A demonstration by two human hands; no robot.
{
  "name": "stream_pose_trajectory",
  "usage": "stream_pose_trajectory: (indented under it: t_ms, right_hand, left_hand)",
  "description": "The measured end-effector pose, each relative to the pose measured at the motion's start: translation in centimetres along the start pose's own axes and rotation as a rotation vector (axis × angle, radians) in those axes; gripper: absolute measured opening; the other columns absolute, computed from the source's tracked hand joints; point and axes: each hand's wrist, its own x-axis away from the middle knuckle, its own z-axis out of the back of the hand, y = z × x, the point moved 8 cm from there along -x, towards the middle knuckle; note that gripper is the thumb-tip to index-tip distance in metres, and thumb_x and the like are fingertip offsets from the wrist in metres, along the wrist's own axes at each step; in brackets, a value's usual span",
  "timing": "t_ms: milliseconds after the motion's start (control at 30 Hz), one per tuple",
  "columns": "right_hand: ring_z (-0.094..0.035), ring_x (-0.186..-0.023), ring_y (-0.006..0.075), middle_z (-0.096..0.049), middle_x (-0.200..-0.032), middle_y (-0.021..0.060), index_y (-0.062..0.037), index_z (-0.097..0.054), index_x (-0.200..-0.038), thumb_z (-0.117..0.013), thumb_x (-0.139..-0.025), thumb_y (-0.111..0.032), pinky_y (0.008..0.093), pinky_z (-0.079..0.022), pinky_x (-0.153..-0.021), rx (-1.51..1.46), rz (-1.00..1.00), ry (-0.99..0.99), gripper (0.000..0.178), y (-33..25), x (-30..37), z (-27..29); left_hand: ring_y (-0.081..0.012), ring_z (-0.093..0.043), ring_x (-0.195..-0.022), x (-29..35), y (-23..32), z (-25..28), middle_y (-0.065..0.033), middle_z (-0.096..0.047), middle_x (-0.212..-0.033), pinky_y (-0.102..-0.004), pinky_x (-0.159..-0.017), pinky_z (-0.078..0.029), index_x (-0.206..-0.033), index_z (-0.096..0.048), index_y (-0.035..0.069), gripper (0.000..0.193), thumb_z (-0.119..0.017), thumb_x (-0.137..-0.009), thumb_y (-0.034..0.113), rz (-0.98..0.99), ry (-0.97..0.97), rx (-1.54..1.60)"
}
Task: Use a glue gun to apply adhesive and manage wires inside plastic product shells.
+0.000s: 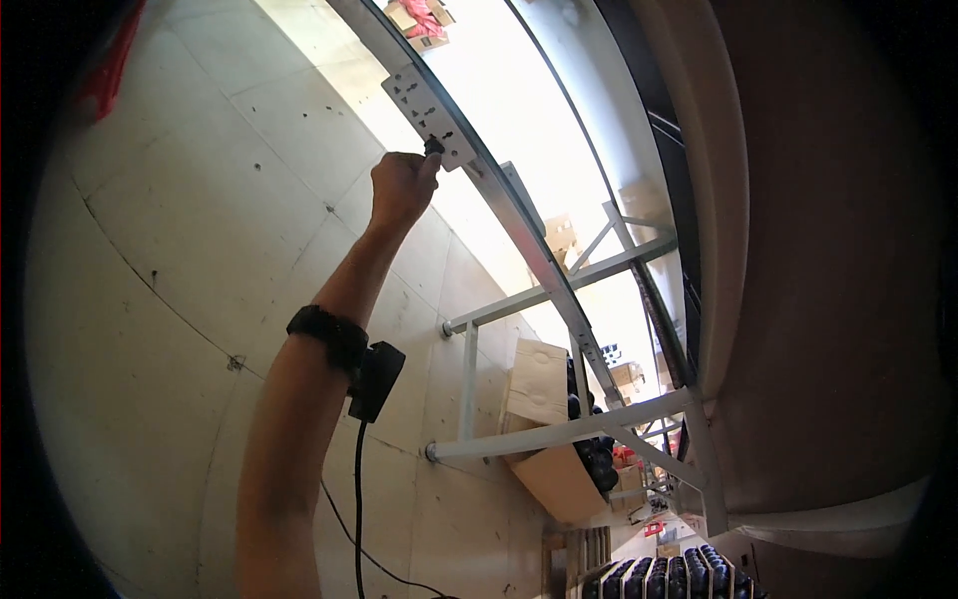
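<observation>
My left hand is raised overhead, its fingers closed around a small black plug. The plug sits at the lower end of a white multi-socket power strip fixed along a curved metal rail. Around my left forearm is a black strap carrying a small black device, and a thin cable hangs down from it. My right hand is out of view.
A pale panelled surface fills the left. White metal frame bars cross the middle, beside an open cardboard box holding dark round items. Rows of black objects sit at the bottom edge. More cardboard boxes show at the top.
</observation>
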Motion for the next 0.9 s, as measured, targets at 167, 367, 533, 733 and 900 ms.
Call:
stream_pose_trajectory:
  t_ms: [167,367,533,733,900]
  right_hand:
    - [-0.056,-0.116,0.0257,-0.060,-0.130,0.0139,0.0009,-0.051,-0.139,-0.040,-0.105,-0.039,0.0367,-0.043,-0.101,0.042,-0.024,-0.015,0.054,0.0,1.0,0.7]
    - [-0.056,-0.115,0.0257,-0.060,-0.129,0.0142,0.0012,-0.052,-0.138,-0.040,-0.105,-0.039,0.0365,-0.043,-0.101,0.094,-0.034,-0.041,0.053,-1.0,1.0,1.5]
    - [-0.057,-0.114,0.0258,-0.061,-0.128,0.0144,0.0014,-0.052,-0.138,-0.040,-0.105,-0.039,0.0363,-0.043,-0.101,0.153,-0.056,-0.126,0.053,-1.6,1.8,2.0]
    - [-0.057,-0.114,0.0258,-0.062,-0.127,0.0146,0.0016,-0.053,-0.137,-0.040,-0.105,-0.039,0.0361,-0.043,-0.100,0.204,-0.070,-0.293,0.053,-1.6,3.0,-1.4]
    - [-0.058,-0.113,0.0259,-0.062,-0.126,0.0148,0.0018,-0.053,-0.136,-0.040,-0.105,-0.038,0.0360,-0.044,-0.100,0.190,-0.076,-0.479,0.053,-2.5,6.7,-6.6]
  left_hand:
    - [-0.0235,-0.070,-0.064,-1.3,1.8,-0.7,-0.0145,-0.069,-0.067,-0.0373,-0.067,-0.056,-0.080,-0.072,-0.003,0.032,-0.067,-0.093,0.026,-0.034,0.040,-0.234]
    - [-0.0392,-0.068,-0.104,-1.4,2.8,-0.7,-0.0275,-0.069,-0.108,-0.0442,-0.090,-0.056,-0.103,-0.067,-0.005,0.024,-0.067,-0.087,0.013,0.134,-0.018,-0.271]
    - [-0.0326,-0.069,-0.108,-2.0,1.1,0.4,-0.0180,-0.071,-0.112,-0.0392,-0.091,-0.057,-0.108,-0.070,0.004,0.027,-0.068,-0.084,0.015,0.395,-0.155,-0.108]
    - [-0.0413,-0.056,-0.116,4.6,4.7,5.1,-0.0269,-0.061,-0.119,-0.0539,-0.092,-0.054,-0.114,-0.064,-0.005,0.064,-0.062,-0.090,0.055,-0.040,-0.131,-0.740]
    - [-0.0387,-0.055,-0.116,15.6,2.3,12.7,-0.0229,-0.057,-0.122,-0.0493,-0.088,-0.054,-0.111,-0.061,-0.002,0.045,-0.068,-0.086,0.034,-0.054,-0.163,-0.687]
